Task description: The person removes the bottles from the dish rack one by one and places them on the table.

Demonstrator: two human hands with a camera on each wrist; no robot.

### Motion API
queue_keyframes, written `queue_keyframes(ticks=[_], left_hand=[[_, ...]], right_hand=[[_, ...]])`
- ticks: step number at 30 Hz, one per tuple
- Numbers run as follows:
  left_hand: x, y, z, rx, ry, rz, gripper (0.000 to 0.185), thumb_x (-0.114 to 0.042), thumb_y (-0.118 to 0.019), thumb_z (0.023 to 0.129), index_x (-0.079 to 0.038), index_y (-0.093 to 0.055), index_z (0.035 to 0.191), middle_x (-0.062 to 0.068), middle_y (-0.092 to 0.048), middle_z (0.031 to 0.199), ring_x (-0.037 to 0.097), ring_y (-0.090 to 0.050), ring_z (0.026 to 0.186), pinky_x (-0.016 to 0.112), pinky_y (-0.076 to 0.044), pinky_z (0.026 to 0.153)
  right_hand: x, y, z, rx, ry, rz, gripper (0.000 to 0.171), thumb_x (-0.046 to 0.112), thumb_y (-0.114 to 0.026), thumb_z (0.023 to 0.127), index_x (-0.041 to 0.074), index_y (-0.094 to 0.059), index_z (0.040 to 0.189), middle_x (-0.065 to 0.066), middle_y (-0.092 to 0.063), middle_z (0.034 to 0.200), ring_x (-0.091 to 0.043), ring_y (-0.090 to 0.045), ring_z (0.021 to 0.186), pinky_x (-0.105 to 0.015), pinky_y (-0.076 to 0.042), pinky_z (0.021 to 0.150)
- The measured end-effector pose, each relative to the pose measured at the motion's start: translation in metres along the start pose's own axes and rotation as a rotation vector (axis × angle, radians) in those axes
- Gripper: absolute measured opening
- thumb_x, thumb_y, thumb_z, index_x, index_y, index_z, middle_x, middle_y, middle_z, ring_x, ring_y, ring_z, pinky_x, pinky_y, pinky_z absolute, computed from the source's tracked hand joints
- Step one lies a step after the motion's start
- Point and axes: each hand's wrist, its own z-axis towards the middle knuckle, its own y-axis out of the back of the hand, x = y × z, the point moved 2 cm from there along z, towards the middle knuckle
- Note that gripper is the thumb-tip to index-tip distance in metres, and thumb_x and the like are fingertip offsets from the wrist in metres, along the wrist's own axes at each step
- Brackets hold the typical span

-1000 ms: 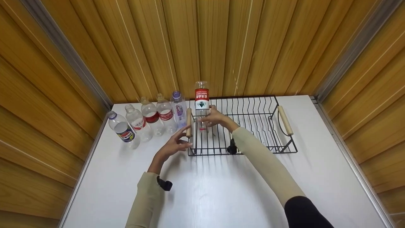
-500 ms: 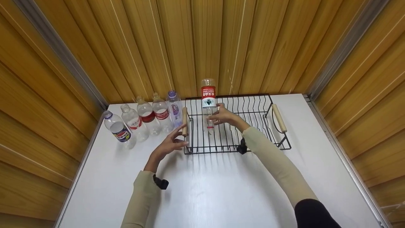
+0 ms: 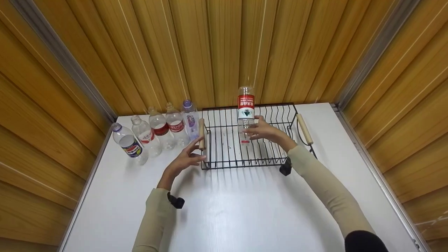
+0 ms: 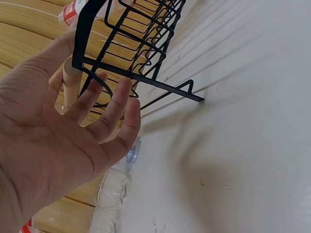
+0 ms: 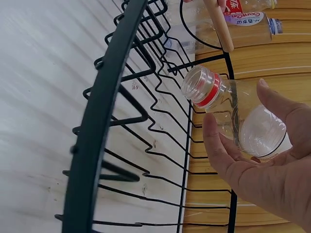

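Note:
My right hand (image 3: 267, 132) grips a clear plastic bottle (image 3: 246, 112) with a red and white label. Held upside down over the rack, the bottle has its open neck (image 5: 198, 86) with a red ring pointing down toward the wires. Beneath it stands a black wire dish rack (image 3: 241, 166) with wooden handles. My left hand (image 3: 182, 162) is at the rack's left end, fingers spread and touching beside the left wooden handle (image 3: 201, 134). In the left wrist view its fingers (image 4: 112, 114) are loosely bent near the black frame.
Several empty plastic bottles stand in a row left of the rack, from a purple-capped one (image 3: 190, 120) to one with a blue label (image 3: 128, 143). The right wooden handle (image 3: 304, 129) is at the rack's far end. Wood-patterned walls (image 3: 224, 52) enclose the white table (image 3: 224, 210).
My right hand has carried the upside-down bottle rightward along the rack, from near its left handle to nearer its middle. My left hand stays at the rack's left end.

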Motion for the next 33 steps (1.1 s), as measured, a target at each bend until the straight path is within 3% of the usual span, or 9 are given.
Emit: queue_keyframes(ticks=[4, 7, 14, 20, 25, 33], left_hand=[[-0.001, 0.002, 0.0, -0.005, 0.0, 0.005, 0.087, -0.019, -0.075, 0.093, -0.032, -0.025, 0.163, 0.021, -0.037, 0.16, 0.029, -0.065, 0.118, 0.054, -0.054, 0.1], [-0.002, 0.004, -0.001, -0.008, -0.003, 0.009, 0.086, -0.017, -0.074, 0.094, -0.031, -0.025, 0.163, 0.022, -0.037, 0.159, 0.031, -0.065, 0.117, 0.057, -0.053, 0.1], [-0.003, 0.011, -0.005, -0.021, 0.001, 0.027, 0.085, -0.018, -0.074, 0.094, -0.032, -0.025, 0.163, 0.022, -0.036, 0.161, 0.032, -0.064, 0.119, 0.06, -0.051, 0.102], [-0.002, 0.01, -0.007, -0.034, -0.005, 0.027, 0.085, -0.019, -0.074, 0.095, -0.032, -0.025, 0.163, 0.022, -0.034, 0.162, 0.033, -0.061, 0.122, 0.052, -0.054, 0.098], [-0.001, 0.005, -0.004, -0.016, -0.022, 0.024, 0.085, -0.019, -0.073, 0.095, -0.031, -0.024, 0.163, 0.023, -0.033, 0.162, 0.033, -0.062, 0.122, 0.054, -0.054, 0.099], [0.0, -0.001, -0.001, -0.025, 0.011, 0.035, 0.087, -0.023, -0.075, 0.094, -0.03, -0.022, 0.164, 0.022, -0.035, 0.162, 0.034, -0.061, 0.125, 0.054, -0.054, 0.1]], right_hand=[[-0.001, 0.005, -0.009, 0.002, 0.008, 0.008, 0.091, 0.012, -0.064, 0.1, 0.008, 0.006, 0.158, -0.03, -0.037, 0.153, -0.032, -0.06, 0.118, -0.047, -0.052, 0.108], [-0.001, 0.008, -0.013, 0.006, 0.02, 0.014, 0.088, 0.015, -0.064, 0.1, 0.008, 0.003, 0.159, -0.029, -0.04, 0.151, -0.03, -0.062, 0.115, -0.047, -0.053, 0.106], [0.0, 0.004, -0.017, 0.031, 0.041, 0.022, 0.084, 0.017, -0.064, 0.1, 0.01, -0.007, 0.161, -0.027, -0.044, 0.15, -0.035, -0.058, 0.124, -0.048, -0.051, 0.108], [0.0, 0.003, -0.018, 0.083, 0.084, 0.001, 0.083, 0.02, -0.068, 0.098, 0.015, -0.016, 0.163, -0.025, -0.04, 0.156, -0.046, -0.043, 0.142, -0.045, -0.052, 0.107], [-0.002, 0.006, -0.022, 0.08, 0.127, -0.052, 0.072, 0.023, -0.07, 0.098, 0.014, -0.033, 0.159, -0.021, -0.05, 0.15, -0.035, -0.057, 0.127, -0.032, -0.057, 0.09], [-0.008, 0.012, -0.029, 0.091, 0.212, -0.016, 0.066, 0.013, -0.075, 0.092, -0.001, -0.045, 0.149, -0.026, -0.051, 0.148, -0.019, -0.065, 0.114, -0.038, -0.056, 0.101]])
